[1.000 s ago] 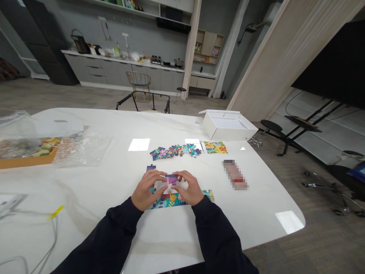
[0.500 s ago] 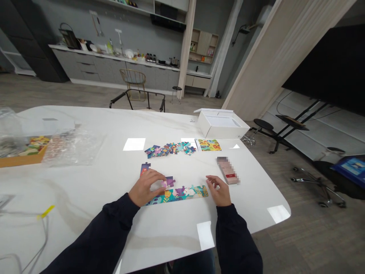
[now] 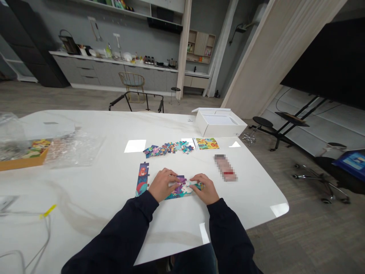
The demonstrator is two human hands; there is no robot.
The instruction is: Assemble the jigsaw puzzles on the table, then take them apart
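Between the thumb and fingers of my left hand is a purple jigsaw puzzle piece, at the upper edge of a joined jigsaw strip. My right hand is curled over the strip's right part, thumb and fingertips on it beside a white rabbit picture. My hands hide much of the strip. To the left, joined pieces form an upright jigsaw side with a red figure at its top. Beyond my hands lies a heap of loose jigsaw pieces.
A colourful picture card lies right of the heap, and a pixelated phone-like object nearer me. Behind stands an open white box. At left are clear plastic wrapping and an orange-sided box. A cable runs along the front left.
My left hand has moved right along the strip with the purple piece, uncovering the jigsaw's left side. My right hand has come left from beyond the strip's end onto it.
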